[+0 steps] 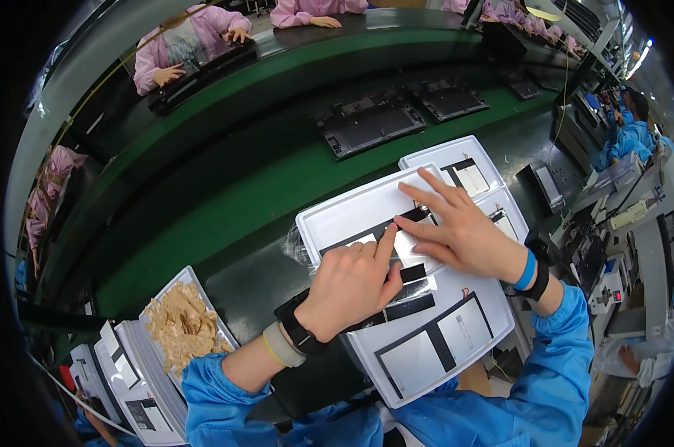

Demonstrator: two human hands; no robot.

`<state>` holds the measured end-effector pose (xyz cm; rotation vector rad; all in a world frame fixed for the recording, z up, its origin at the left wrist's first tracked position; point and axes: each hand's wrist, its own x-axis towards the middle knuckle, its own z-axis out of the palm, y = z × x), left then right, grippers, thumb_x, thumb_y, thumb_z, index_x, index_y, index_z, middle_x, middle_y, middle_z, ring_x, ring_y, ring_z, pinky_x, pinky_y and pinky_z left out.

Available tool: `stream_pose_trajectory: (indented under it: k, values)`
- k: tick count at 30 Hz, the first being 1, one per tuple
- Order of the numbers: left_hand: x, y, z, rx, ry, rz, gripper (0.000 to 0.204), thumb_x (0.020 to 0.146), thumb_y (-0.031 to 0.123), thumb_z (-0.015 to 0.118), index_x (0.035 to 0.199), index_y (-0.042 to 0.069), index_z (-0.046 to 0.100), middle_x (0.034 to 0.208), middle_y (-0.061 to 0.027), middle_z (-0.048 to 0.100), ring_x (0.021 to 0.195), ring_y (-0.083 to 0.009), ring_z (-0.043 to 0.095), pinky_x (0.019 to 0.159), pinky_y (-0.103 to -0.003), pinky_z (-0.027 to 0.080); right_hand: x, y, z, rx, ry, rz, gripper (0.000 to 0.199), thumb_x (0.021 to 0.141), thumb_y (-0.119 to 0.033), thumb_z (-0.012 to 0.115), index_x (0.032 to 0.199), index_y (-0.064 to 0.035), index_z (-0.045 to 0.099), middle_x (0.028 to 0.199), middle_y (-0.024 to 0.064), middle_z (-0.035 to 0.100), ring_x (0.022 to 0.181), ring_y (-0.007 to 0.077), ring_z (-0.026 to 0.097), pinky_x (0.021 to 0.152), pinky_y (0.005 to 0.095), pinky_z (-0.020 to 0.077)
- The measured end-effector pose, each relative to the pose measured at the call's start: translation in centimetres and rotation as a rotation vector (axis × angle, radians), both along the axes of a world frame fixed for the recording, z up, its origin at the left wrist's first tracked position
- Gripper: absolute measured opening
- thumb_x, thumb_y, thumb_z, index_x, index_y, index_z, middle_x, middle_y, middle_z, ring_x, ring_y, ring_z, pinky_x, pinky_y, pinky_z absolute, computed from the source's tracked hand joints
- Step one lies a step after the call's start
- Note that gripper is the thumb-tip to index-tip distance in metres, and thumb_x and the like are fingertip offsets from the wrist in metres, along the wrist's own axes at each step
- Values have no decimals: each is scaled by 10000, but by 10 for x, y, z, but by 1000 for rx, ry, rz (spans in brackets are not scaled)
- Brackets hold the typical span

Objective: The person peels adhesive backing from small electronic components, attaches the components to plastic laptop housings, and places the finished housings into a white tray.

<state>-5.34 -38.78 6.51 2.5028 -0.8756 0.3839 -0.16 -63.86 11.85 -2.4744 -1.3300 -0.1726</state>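
Note:
A flat silver-and-black battery pack (407,252) lies in a white plastic tray (352,212) before me, partly hidden under my hands. My left hand (354,281) rests over its left part, index finger stretched to the black strip and thumb apart. From the right, my right hand (463,235) spreads its fingers over the pack, one fingertip close to my left index finger. Neither hand is closed round anything. A second flat battery pack (462,332), with a small wire lead, lies in the nearer white tray (419,387).
Another white tray (467,149) with battery packs stands behind my right hand. Crumpled tan paper strips (184,324) fill a tray at left, beside stacked trays (147,387). Black device casings (370,123) lie on the green conveyor (255,186). People in pink sleeves work across it.

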Motion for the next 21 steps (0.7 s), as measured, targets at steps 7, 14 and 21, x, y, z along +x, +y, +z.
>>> stream_pose_trajectory:
  k: [7,14,21]
  values:
    - [-12,9,17,-153,53,-22,544,838,149,675,1352,-16,603,760,-131,663,668,-331,671,638,-455,542,-30,-14,3,213,106,-185,348,952,-118,763,1290,-44,721,1417,176,644,1434,387,530,1136,480,471]
    - [-46,4,55,-410,221,-17,475,817,-2,760,1268,57,621,880,-102,709,757,-242,718,687,-351,561,-75,11,13,528,525,-267,471,858,2,848,1300,-6,685,1035,121,783,925,200,777,859,310,603]
    - [-73,6,41,-910,319,245,139,919,9,831,952,-38,705,909,-89,758,839,-97,716,749,-248,570,-81,2,8,647,494,-300,484,835,-39,888,1282,-9,706,984,115,794,898,196,789,839,286,593]
